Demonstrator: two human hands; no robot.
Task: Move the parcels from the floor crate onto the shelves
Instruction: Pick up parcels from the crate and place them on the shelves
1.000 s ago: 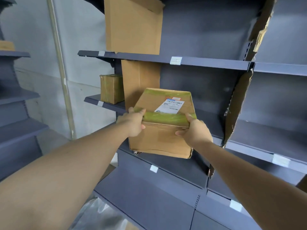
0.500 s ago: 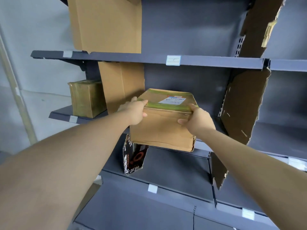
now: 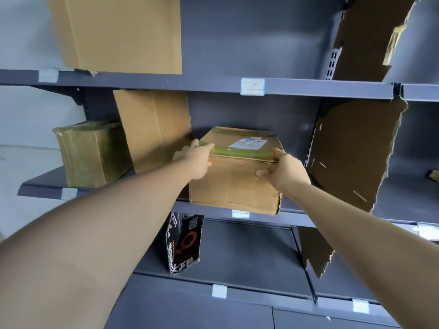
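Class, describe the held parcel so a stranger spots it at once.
Find the middle grey shelf. Between two cardboard dividers is a brown parcel, gripped by left hand and right hand. Unlike the tape-wrapped box leftward, it bears a white label.

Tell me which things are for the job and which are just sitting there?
For the job: brown cardboard parcel with green tape, left hand, right hand, dark grey metal shelf.
Just sitting: small green-wrapped cardboard box, black printed carton, torn brown cardboard dividers.

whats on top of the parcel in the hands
A white shipping label and a band of yellow-green tape along the near edge of the parcel. The left hand and right hand grip its top corners, covering the tape ends.
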